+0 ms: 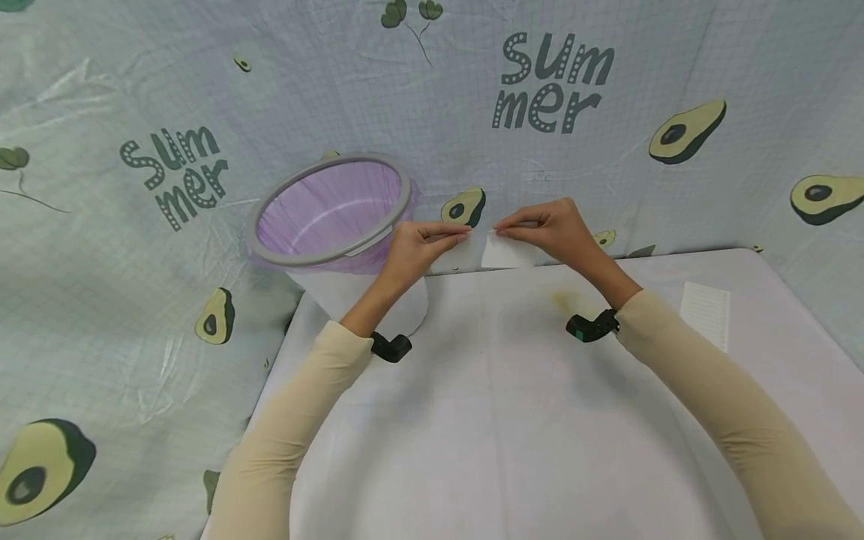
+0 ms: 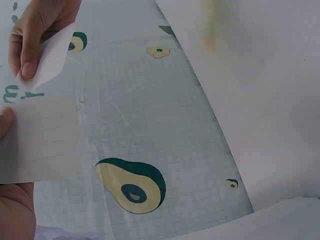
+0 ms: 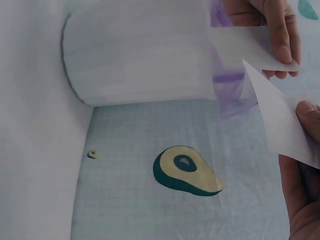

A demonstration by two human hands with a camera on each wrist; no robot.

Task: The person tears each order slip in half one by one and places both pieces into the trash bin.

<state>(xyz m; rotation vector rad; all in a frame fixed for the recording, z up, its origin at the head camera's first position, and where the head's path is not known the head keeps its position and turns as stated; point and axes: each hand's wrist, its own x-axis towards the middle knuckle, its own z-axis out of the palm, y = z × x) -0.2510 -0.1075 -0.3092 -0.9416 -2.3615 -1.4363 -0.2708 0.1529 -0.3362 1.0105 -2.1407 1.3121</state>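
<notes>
My left hand (image 1: 413, 253) pinches a small piece of lined paper (image 2: 47, 142) between thumb and fingers, beside the bin's rim. Faint ruled lines cross that piece in the left wrist view; in the head view it blends into the pale backdrop. Level with it, a short gap to the right, my right hand (image 1: 553, 231) pinches a second piece of white paper (image 1: 505, 252) by its upper edge, so it hangs down. The right wrist view shows this second paper (image 3: 277, 117) slightly bent, close below the left hand's piece.
A white bin (image 1: 324, 291) with a purple liner (image 1: 337, 202) and grey rim (image 1: 254, 232) stands at the table's back left corner. A lined white sheet (image 1: 706, 311) lies on the white table (image 1: 472, 420) at right. An avocado-print curtain (image 1: 304, 75) hangs behind.
</notes>
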